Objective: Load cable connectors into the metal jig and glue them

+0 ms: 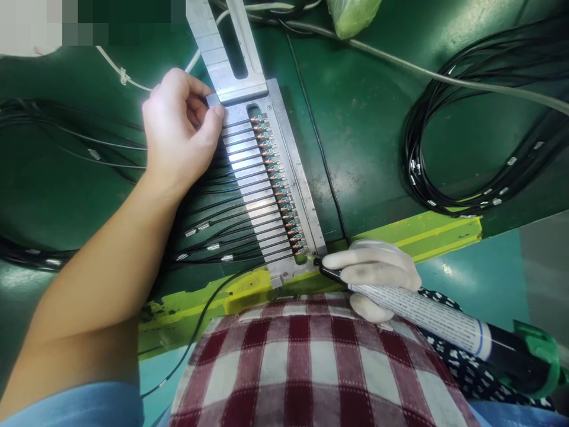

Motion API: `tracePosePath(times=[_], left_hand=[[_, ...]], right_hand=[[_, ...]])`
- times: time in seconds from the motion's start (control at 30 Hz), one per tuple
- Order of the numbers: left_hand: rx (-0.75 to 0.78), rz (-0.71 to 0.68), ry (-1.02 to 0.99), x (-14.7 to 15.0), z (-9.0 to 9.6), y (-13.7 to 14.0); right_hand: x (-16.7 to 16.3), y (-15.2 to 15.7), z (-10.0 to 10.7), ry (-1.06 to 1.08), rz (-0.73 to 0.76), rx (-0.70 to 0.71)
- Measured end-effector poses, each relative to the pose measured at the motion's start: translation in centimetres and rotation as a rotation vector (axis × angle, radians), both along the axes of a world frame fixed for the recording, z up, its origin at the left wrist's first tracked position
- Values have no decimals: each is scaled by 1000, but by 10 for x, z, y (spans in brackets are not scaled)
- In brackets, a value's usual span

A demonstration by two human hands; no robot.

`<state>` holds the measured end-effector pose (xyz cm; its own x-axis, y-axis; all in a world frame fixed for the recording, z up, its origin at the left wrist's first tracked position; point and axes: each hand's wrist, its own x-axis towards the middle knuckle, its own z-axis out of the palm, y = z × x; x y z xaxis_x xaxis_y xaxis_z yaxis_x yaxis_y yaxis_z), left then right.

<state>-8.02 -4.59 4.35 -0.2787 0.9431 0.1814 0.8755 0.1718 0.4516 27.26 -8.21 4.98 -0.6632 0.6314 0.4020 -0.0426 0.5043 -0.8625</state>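
A metal fixture [249, 172] lies slanted on the green bench, its hinged lid [222, 53] swung up at the far end. Several black cables [240, 155] cross it side by side in slots, their stripped ends with orange wires and small connectors [276, 176] lined up over a long opening. My bare left hand [184, 127] pinches the fixture's upper left corner between thumb and fingers. In my right hand [377, 273], gloved in white, is a labelled dispensing syringe [413, 308] with a black front and green rear. Its tip is by the lowest connector, at the near end; whether it touches is unclear.
Coiled black cables [411, 148] with small white tags lie at the right, and more cables [40, 255] at the left. A grey hose [400, 62] runs across the back near a yellow-green plastic bag [353, 15]. Yellow tape [440, 237] marks the bench's front edge.
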Motion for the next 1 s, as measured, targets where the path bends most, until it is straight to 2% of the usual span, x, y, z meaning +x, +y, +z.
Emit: tracePosePath(times=[0.17,0.27,0.33,0.43,0.53,0.6,0.67,0.73,0.8,0.9,1.0], left_hand=[[23,-14,2,-2,-3,1],[32,-1,-4,-3,-9,3],[53,16,-3,-3,-13,2],[40,54,25,-2,-14,3],[-123,59,99,1,1,5],[-213,25,199,12,22,7],[-227,-20,345,33,47,13],[-203,-67,479,64,67,28],[-174,-119,524,97,77,56],[-193,-104,465,134,74,119],[-237,-19,389,145,67,171]], right_hand=[[-4,3,0,68,28,25],[-5,4,2,92,-4,20],[-4,5,7,124,-17,-50],[-2,9,16,170,-11,-309],[-5,28,25,289,-57,-554],[-9,52,32,392,-102,-602],[-13,82,40,489,-151,-605],[-15,113,45,599,-193,-592],[-14,139,46,704,-242,-592],[-8,159,41,780,-266,-653],[-1,160,34,770,-244,-696]])
